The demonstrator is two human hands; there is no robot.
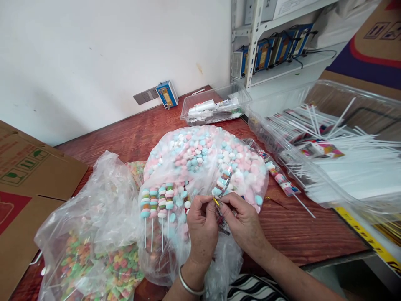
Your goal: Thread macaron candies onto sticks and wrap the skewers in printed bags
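Note:
A marshmallow skewer (222,182) in a clear printed wrapper points up and away between my hands. At the wrapper's gathered neck is a gold twist tie (216,202). My left hand (203,230) pinches the tie from one side, its fingers closed. From the other side my right hand (246,223) is closed too, fingertips at the tie and neck; the exact grip is partly hidden. Beneath them lies a big clear bag of pastel marshmallows (197,154). Several unwrapped candy skewers (162,202) rest on this bag, to the left of my hands.
A bag of ring-shaped gummies (120,263) lies at left beside a cardboard box (28,188). Another wrapped skewer (283,179) lies right. Clear bins hold white sticks (354,167) and wrappers (216,108). A loose twist tie (275,201) and a blue device (167,94) are on the table.

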